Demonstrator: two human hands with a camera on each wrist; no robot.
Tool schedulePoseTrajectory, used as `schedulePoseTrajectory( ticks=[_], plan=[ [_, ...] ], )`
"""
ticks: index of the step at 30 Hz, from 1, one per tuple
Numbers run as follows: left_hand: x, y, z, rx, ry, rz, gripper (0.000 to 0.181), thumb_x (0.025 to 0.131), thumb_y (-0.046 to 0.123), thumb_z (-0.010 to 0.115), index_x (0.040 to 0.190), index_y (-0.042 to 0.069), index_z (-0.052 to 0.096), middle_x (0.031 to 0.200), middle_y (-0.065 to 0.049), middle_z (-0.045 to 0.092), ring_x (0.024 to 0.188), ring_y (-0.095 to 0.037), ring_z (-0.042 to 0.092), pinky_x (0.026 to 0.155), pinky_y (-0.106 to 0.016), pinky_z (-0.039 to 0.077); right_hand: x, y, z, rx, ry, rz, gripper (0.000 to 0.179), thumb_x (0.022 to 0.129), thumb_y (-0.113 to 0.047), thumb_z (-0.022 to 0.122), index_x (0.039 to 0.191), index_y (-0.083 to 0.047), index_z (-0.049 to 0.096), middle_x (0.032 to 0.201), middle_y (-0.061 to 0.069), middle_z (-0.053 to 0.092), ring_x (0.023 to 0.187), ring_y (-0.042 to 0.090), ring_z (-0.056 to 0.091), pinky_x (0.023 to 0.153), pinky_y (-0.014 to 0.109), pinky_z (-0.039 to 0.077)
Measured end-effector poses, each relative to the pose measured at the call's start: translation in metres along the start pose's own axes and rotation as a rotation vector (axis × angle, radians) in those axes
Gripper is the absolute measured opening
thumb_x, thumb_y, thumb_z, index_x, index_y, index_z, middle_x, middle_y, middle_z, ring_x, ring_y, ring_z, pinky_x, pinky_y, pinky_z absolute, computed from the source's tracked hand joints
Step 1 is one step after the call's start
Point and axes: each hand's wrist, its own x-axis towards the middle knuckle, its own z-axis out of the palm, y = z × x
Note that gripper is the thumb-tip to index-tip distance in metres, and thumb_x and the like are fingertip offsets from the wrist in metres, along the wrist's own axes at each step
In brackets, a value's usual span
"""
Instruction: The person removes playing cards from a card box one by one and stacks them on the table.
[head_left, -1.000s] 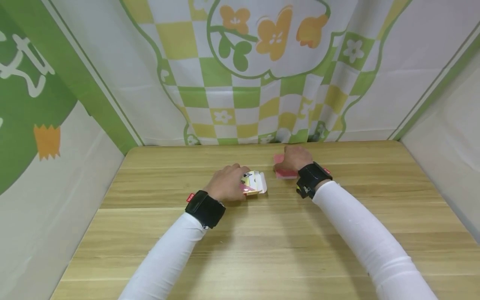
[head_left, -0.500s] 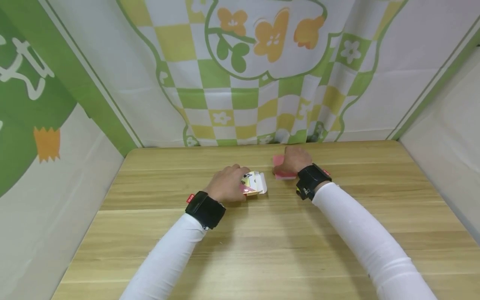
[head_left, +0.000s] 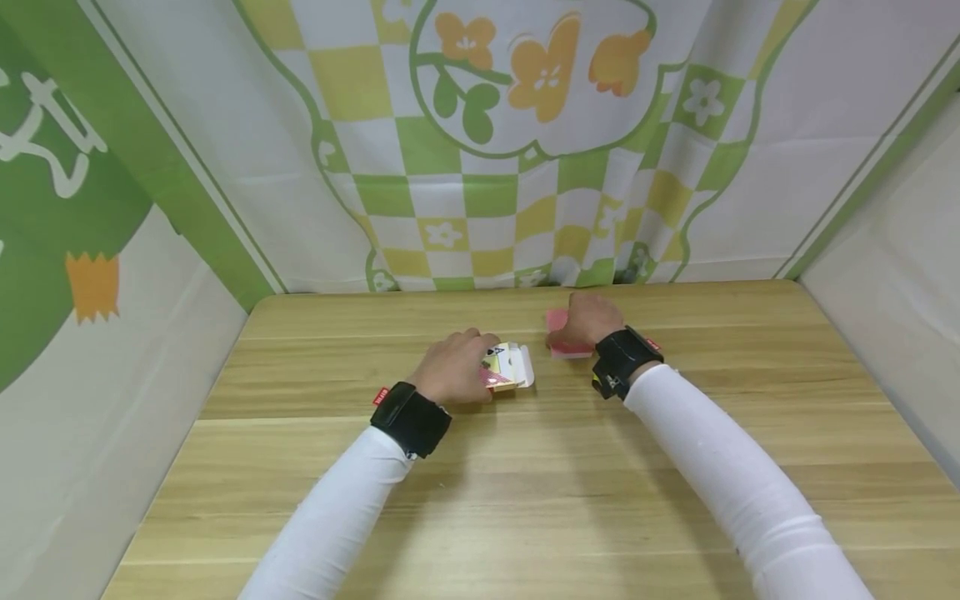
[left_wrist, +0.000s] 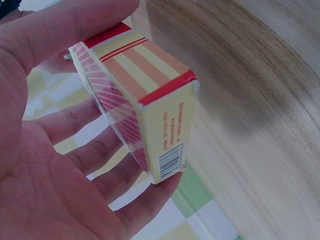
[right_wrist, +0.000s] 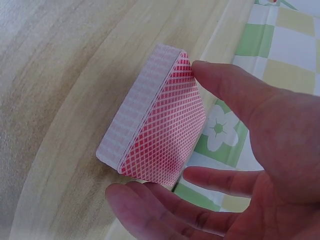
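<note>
My left hand (head_left: pixel 453 365) grips a playing card box (head_left: pixel 501 367) between thumb and fingers; its flap end stands open toward the right. In the left wrist view the card box (left_wrist: pixel 165 135) shows a cream end with a barcode and red print, a striped side and a red patterned face. To the right, my right hand (head_left: pixel 591 321) is over a deck of playing cards (head_left: pixel 557 321) lying on the table. In the right wrist view the red-backed deck (right_wrist: pixel 165 125) sits between the thumb (right_wrist: pixel 220 77) and the fingertips at its two ends.
The wooden table (head_left: pixel 495 500) extends toward me and to both sides. A green, yellow and white checked curtain (head_left: pixel 487 208) hangs along its back edge, just behind the deck. Pale fabric walls (head_left: pixel 892 275) stand left and right.
</note>
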Motion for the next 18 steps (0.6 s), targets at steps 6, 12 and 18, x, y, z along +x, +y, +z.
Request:
schedulePoseTrajectory(
  ticks=[6, 12, 18],
  plan=[
    [-0.0003, -0.0004, 0.0003, 0.004, 0.0, 0.0, 0.074, 0.059, 0.027, 0.077, 0.127, 0.016, 0.052, 0.106, -0.002, 0.054, 0.092, -0.017, 0.051, 0.073, -0.035, 0.044, -0.0012, -0.0007, -0.001, 0.001, -0.001, 0.006, 0.053, 0.064, -0.054, 0.071, 0.084, -0.008, 0.053, 0.083, 0.008, 0.056, 0.076, 0.024, 0.054, 0.059, 0.036, 0.042],
    [-0.0013, -0.0004, 0.0003, 0.005, -0.002, -0.002, 0.073, 0.06, 0.027, 0.076, 0.128, 0.016, 0.051, 0.107, -0.003, 0.054, 0.093, -0.018, 0.051, 0.074, -0.036, 0.044, -0.002, -0.0001, -0.0013, 0.013, -0.009, 0.012, 0.054, 0.064, -0.054, 0.071, 0.085, -0.008, 0.053, 0.082, 0.007, 0.055, 0.074, 0.024, 0.052, 0.058, 0.035, 0.042],
    [-0.0019, -0.0003, 0.0002, 0.002, 0.001, -0.004, 0.074, 0.059, 0.027, 0.076, 0.128, 0.016, 0.051, 0.106, -0.003, 0.054, 0.091, -0.018, 0.051, 0.072, -0.036, 0.044, -0.0064, 0.0018, -0.0084, 0.033, -0.018, -0.006, 0.056, 0.068, -0.054, 0.069, 0.096, -0.008, 0.054, 0.09, 0.009, 0.057, 0.079, 0.025, 0.054, 0.061, 0.037, 0.043]
  ],
)
